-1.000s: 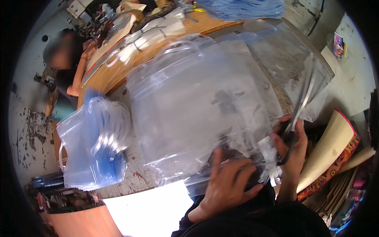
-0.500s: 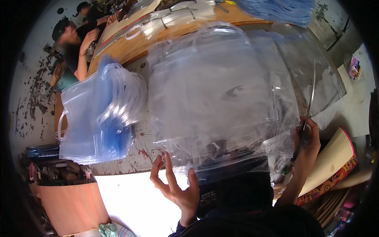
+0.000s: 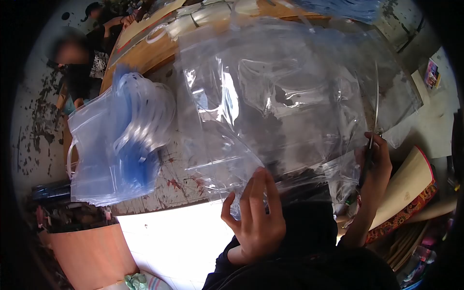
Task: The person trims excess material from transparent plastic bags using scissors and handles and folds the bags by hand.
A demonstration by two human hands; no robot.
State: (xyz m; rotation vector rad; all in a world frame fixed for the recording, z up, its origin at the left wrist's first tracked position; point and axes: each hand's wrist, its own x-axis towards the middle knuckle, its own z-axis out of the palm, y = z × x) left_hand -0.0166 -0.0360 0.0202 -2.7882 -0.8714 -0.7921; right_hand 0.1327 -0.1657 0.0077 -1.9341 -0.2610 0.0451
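A stack of large clear plastic bags [image 3: 299, 125] lies in front of me, creased and shiny. My left hand [image 3: 256, 212] is at the near edge, with thumb and fingertips together on the plastic of the top bag; a fold runs from the fingertips up to the left. The little finger stands apart. My right hand [image 3: 379, 162] is closed round the dark handle of what look like long scissors [image 3: 376, 96], beside the right edge of the stack. The thin blade points away from me, and the fingers partly hide the handle.
Left of the stack stands a bundle of bluish clear bags [image 3: 106, 150] with white looped handles. More plastic [image 3: 343, 9] lies at the back on a wooden table [image 3: 140, 55]. Other people [image 3: 77, 63] are at the far left. A rolled mat [image 3: 401, 188] is at right.
My left hand has moved right and slightly down, its fingers closing on the bag's edge. The top plastic has shifted and creased. The scissors stay in my right hand.
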